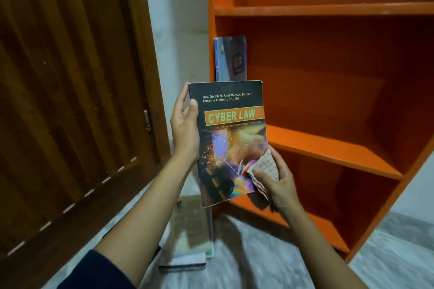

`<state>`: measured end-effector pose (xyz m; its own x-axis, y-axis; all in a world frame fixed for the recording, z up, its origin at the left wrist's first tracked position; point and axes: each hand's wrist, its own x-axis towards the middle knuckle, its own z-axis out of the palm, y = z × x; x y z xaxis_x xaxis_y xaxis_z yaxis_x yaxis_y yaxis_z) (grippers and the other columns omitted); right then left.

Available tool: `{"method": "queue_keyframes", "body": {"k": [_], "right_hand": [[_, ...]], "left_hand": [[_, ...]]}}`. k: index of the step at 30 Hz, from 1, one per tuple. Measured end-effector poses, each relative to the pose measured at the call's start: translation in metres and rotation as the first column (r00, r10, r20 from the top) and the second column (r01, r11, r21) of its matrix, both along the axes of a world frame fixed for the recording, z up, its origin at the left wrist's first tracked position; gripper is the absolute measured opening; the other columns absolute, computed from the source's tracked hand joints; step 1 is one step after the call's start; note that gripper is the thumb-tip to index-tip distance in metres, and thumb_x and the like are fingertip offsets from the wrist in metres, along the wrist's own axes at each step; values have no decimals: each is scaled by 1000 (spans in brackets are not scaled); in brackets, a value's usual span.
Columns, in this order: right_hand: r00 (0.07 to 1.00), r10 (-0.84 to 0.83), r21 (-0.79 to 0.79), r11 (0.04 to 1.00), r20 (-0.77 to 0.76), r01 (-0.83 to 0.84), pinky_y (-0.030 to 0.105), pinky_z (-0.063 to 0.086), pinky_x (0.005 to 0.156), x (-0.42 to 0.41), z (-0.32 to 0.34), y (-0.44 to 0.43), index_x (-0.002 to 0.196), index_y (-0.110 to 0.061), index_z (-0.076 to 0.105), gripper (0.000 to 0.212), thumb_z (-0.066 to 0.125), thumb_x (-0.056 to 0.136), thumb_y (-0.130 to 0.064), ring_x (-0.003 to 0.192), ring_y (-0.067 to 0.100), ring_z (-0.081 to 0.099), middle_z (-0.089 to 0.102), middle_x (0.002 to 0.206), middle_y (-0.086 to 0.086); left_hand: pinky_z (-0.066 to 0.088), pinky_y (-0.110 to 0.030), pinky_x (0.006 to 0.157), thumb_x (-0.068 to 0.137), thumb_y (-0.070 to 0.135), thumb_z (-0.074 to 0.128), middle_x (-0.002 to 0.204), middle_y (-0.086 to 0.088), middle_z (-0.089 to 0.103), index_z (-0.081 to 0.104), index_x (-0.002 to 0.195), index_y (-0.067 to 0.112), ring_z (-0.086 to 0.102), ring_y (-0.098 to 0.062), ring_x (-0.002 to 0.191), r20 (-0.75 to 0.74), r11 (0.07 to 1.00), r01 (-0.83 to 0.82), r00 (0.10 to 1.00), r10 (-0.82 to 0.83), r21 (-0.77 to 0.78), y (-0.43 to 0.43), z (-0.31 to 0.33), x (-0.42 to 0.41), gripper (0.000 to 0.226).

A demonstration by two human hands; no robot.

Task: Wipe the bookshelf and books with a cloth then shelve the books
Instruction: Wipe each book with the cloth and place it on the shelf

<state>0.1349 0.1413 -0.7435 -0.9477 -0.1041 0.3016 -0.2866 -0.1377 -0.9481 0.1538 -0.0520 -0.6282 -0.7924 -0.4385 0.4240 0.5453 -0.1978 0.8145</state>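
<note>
A dark paperback titled "Cyber Law" is held upright in front of the orange bookshelf. My left hand grips its left edge, thumb on the cover. My right hand presses a folded beige cloth against the book's lower right corner. One blue book stands upright at the left end of the middle shelf, leaning on the side panel. A stack of books lies on the floor below my hands, partly hidden by the held book.
A brown slatted wooden door fills the left side. A white wall strip separates it from the shelf. The floor is grey marbled tile. The other shelves in view are bare.
</note>
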Motion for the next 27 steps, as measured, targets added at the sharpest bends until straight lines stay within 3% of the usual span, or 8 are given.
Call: {"method": "queue_keyframes", "body": {"k": [7,11,13,16,18,20,23,27], "right_hand": [[981,-107,32,993,-159,114,27,57,73,-76,67,23,130,-24,47,56,60,85,6,95,13,65,63,114,0],[980,-115,88,988,-160,130,45,54,85,-125,79,20,133,-24,47,52,57,88,1,106,24,61,60,121,4],[982,-115,133,982,-150,135,47,50,92,-147,81,15,134,-24,45,52,59,89,-3,112,23,57,55,127,2],[989,-99,197,973,-109,119,50,47,96,-175,72,5,136,-19,44,52,63,89,-12,115,24,55,54,131,5],[994,-79,221,971,-70,92,55,51,88,-192,63,-2,132,-20,49,46,64,88,-18,103,29,64,62,120,7],[997,-75,266,961,-32,81,56,56,69,-205,59,-8,122,-21,53,35,64,89,-24,78,37,68,68,97,10],[998,-47,221,975,47,36,27,43,39,-219,58,-19,99,-19,56,10,60,91,-14,42,27,50,56,64,17],[998,-63,111,992,25,60,33,49,57,-238,53,-37,109,-26,58,29,61,89,-6,69,26,60,64,88,12]], "left_hand": [[53,-21,78,102,21,34,122,28,49,17,141,41,59,5,105,-155,964,-101,986,64,-244,31,34,-59,47],[50,-13,78,103,18,29,105,55,40,5,135,48,53,19,100,-205,904,-177,973,101,-390,44,35,-86,50],[50,-10,78,102,21,29,120,44,38,-1,134,54,52,14,107,-235,869,-249,959,158,-428,42,30,-102,54],[40,-24,104,99,38,28,156,6,15,-13,137,58,27,-10,140,-286,751,-378,923,258,-542,29,14,-131,60],[10,-15,114,97,43,26,159,6,-6,-20,140,48,-5,-3,145,-348,621,-471,882,319,-627,19,2,-150,62],[-7,-11,113,99,40,25,156,13,-14,-20,143,38,-17,-2,143,-416,538,-528,849,325,-657,12,-2,-167,63],[-7,-26,119,100,33,25,155,12,-16,-18,144,31,-16,-7,144,-457,518,-570,821,341,-638,5,-2,-192,62],[-3,-34,120,100,27,27,156,2,-8,-11,146,26,-11,-6,145,-506,498,-620,784,361,-606,4,-5,-213,60]]}}
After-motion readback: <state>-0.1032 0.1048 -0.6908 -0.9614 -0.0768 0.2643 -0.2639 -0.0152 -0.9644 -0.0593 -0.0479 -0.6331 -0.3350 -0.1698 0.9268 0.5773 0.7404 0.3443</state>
